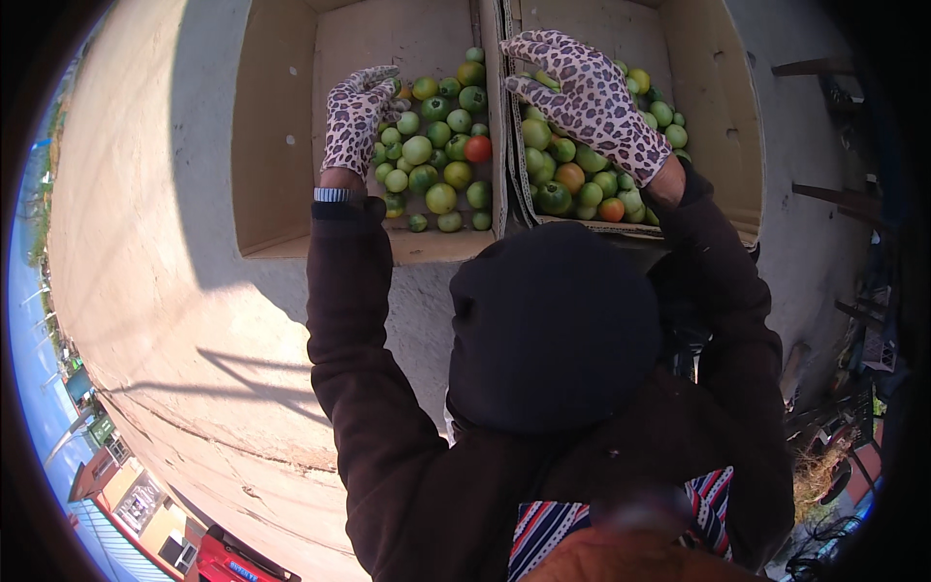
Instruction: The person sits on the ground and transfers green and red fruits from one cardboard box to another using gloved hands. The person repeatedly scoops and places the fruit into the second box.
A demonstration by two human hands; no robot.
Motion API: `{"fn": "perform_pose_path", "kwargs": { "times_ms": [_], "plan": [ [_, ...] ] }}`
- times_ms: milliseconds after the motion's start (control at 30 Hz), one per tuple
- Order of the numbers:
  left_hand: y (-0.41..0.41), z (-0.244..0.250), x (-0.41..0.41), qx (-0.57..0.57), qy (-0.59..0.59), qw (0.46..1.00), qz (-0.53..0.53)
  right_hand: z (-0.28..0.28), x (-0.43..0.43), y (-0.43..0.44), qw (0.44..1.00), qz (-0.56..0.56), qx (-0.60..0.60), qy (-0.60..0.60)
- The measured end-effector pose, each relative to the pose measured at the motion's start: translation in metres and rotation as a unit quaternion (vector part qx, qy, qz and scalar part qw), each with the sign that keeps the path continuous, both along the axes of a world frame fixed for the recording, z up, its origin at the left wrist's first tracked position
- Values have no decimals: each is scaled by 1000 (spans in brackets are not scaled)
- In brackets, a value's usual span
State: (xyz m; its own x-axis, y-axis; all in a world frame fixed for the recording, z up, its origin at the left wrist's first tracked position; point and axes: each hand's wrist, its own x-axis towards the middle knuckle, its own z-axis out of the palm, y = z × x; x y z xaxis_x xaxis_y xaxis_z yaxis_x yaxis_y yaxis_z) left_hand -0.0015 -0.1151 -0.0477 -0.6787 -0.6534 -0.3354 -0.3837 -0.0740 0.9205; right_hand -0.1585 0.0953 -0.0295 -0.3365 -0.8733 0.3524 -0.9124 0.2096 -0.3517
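Observation:
My left hand [360, 116], in a leopard-print glove, is at the left side of the tomatoes in the left cardboard box [276, 131]. Its curled fingers are beside an orange-tinged tomato [405, 92], and whether they grip one is hidden. Mostly green tomatoes [417, 150] lie loosely in this box, with a red tomato [478, 149] near its right wall. Over the right cardboard box [716, 124], my right hand [589, 98] in a matching glove is spread, thumb apart from the fingers. Beneath it are more green tomatoes [537, 134] and a few orange ones [569, 177].
Both boxes stand side by side on a concrete floor [240, 429], their inner walls close together. Dark legs or bars [814, 67] jut in at the right. A red vehicle [236, 556] is at the lower left rim. A dark rounded cloth shape [553, 327] fills the middle.

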Motion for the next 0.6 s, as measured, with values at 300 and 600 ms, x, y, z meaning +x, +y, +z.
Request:
{"fn": "perform_pose_path", "kwargs": {
  "times_ms": [300, 600],
  "plan": [
    [-17, -38, 6, -48, -115, 991, -54, 12, -20, 120, 976, -132, -38, -171],
    [-13, -27, 1, -39, -18, 999, -8, -9, -93, 199, 954, -253, 6, -162]
  ]
}}
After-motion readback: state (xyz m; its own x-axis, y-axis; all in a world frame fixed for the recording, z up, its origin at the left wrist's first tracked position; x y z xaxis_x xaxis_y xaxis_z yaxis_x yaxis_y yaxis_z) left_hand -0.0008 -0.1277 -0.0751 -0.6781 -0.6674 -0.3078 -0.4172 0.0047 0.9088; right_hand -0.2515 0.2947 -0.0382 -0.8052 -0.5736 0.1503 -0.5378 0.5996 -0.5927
